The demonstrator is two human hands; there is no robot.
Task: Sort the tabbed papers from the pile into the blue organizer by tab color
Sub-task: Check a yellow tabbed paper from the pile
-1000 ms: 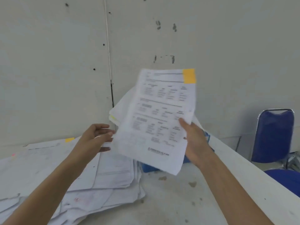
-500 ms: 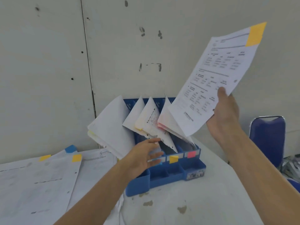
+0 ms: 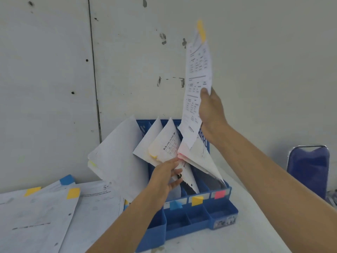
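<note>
Yellow-tabbed sheet [image 3: 197,79] is hanging above the blue organizer [image 3: 224,214], and your right hand [image 3: 211,114] is pinching it by one long edge, so it is standing almost edge-on to you with its tab high over the organizer's back wall. Your left hand [image 3: 166,172] is reaching into the organizer with fingers extended and spread. It is gripping nothing that I can make out, and is pressing on the filed papers [image 3: 167,145] in the compartment behind the yellow label [image 3: 197,200]. Here is what is worrying me. The sheet's lower corner is hovering over the pink-tabbed papers [image 3: 197,157], which are sitting behind the pink label [image 3: 219,194] at the organizer's right end. If you are lowering straight down, it is likely heading into the wrong compartment. Because you are holding it by one edge only, the limp paper is also liable to buckle or snag on the tops of the filed papers. Your left fingers are pushing toward the organizer's left, where a thick sheaf [image 3: 118,154] is leaning out over the side. More pressure there is risking a slump onto the pile [image 3: 45,216] lying just left of the organizer.
</note>
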